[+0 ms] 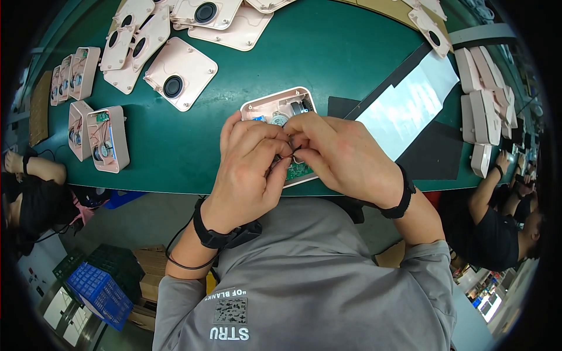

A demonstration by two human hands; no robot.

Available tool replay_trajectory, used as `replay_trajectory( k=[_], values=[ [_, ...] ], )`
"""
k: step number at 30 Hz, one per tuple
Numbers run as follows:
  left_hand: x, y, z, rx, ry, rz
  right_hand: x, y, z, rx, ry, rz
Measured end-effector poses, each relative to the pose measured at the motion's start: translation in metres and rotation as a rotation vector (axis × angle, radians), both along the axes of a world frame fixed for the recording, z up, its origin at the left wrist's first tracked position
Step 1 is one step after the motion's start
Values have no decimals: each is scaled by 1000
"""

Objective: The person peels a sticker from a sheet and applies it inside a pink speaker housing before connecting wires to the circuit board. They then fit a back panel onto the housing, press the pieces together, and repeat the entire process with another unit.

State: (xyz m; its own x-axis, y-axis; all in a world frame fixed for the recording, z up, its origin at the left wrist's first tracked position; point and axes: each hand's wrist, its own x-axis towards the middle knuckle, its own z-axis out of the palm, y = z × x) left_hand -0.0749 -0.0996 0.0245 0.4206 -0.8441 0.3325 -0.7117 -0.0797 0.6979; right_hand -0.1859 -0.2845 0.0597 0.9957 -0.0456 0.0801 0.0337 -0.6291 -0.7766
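Note:
A pale pink plastic housing (266,107) lies open in front of me at the table's near edge. Inside it are a round metal part (279,119), a dark cylindrical part (298,107) and a green circuit board (298,171), partly covered by my hands. My left hand (243,167) reaches over the housing's left side, its thumb and forefinger pinched on a thin dark wire (297,150). From the right, my right hand (351,155) pinches the same wire close by. The fingertips nearly meet, and the wire's ends are hidden.
Pink panels with round black speakers (173,86) lie at the far left. Housings with parts inside (109,139) stand on the left. To the right are a glossy white sheet (404,111), black sheets (433,151) and stacked pink housings (483,117). Other people sit at both sides.

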Motion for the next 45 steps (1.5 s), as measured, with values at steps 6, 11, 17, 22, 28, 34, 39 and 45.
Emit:
replay_trajectory(
  k=[6, 11, 17, 22, 28, 34, 39, 45],
  values=[
    [-4, -2, -4, -33, -3, 48, -4, 0, -13, 162, 27, -67],
    [-10, -5, -12, -88, -100, 114, -6, 6, -4, 216, 136, -171],
    [-16, -7, -14, -94, -168, 175, -8, 8, -4, 87, 82, -172],
    [-18, -6, -15, -100, -199, 181, -13, 10, -7, -23, -39, -117],
    [-18, -8, -12, -118, -145, 181, -14, 12, -7, -69, -36, -93],
    [-16, -7, -7, -72, -108, 149, -14, 18, -12, -103, -72, -141],
    [-18, -6, -15, -90, 67, 178, -17, 12, -19, 23, -70, -164],
    [-17, -5, -18, -113, 30, 165, -10, 0, -8, 12, -28, -70]
  ],
)
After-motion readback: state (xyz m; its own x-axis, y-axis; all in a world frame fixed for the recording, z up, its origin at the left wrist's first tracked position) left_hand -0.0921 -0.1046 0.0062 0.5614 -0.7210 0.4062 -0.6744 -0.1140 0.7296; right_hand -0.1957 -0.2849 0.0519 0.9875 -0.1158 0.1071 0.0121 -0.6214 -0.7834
